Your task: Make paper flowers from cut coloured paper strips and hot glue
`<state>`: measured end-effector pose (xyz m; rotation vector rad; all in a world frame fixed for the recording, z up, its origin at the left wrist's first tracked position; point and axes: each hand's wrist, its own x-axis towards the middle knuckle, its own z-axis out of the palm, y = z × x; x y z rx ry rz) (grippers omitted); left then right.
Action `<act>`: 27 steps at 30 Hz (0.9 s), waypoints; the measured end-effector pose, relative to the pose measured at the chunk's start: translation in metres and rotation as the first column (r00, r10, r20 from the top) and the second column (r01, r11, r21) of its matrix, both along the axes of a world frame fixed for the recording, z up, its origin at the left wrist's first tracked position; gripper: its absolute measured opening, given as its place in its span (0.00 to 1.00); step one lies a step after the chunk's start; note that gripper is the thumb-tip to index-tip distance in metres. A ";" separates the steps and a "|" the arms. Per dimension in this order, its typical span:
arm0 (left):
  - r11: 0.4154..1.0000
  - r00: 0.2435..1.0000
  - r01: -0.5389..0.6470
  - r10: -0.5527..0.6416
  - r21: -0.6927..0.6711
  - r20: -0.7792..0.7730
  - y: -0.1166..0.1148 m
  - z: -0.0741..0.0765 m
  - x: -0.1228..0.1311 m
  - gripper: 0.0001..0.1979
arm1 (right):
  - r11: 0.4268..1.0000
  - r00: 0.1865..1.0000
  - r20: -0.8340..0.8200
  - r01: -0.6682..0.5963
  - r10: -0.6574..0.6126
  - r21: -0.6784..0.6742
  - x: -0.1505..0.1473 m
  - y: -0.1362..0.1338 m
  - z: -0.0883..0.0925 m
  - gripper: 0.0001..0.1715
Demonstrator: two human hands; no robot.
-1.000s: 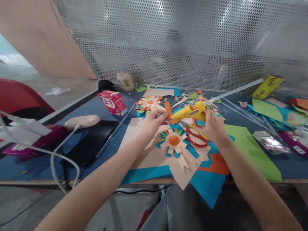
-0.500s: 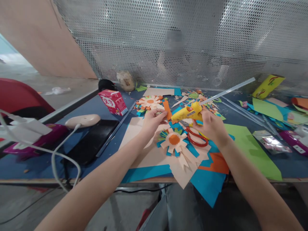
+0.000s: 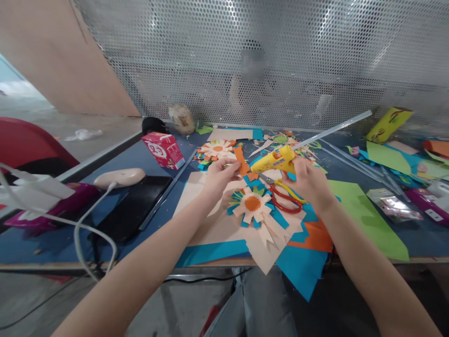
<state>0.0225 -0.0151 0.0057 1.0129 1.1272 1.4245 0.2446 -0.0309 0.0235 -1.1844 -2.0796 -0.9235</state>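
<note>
My left hand pinches an orange paper strip between thumb and fingers. My right hand is wrapped round a yellow glue gun, with a long clear glue stick jutting from its back. The gun's nozzle points left, close to the strip; whether they touch I cannot tell. Below the gun lie scissors with red and yellow handles. In front of my hands rests a layered paper flower with an orange centre and pale petals, on pale and blue sheets.
A second paper flower and paper scraps lie behind. To the left are a pink box, a black phone-like slab, and a purple power strip with white cables. Green paper and a yellow roll are at right.
The orange strip has tilted and shifted slightly left with my left hand. The glue gun stays in my right hand, its nozzle slightly raised. The view has shifted a little.
</note>
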 end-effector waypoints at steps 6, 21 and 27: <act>1.000 1.000 0.014 -0.014 0.014 0.017 -0.001 0.000 -0.001 0.15 | 0.997 1.000 -0.017 0.012 -0.013 -0.079 0.001 0.000 0.000 0.08; 0.999 1.000 -0.020 0.021 0.041 -0.016 0.000 0.000 -0.002 0.16 | 0.943 0.924 -0.370 -0.037 -0.094 -0.332 0.005 0.009 0.003 0.20; 0.999 0.995 -0.009 0.014 0.052 -0.100 -0.004 0.002 -0.001 0.16 | 0.798 0.691 -0.543 0.081 -0.477 -0.597 0.033 0.034 -0.012 0.19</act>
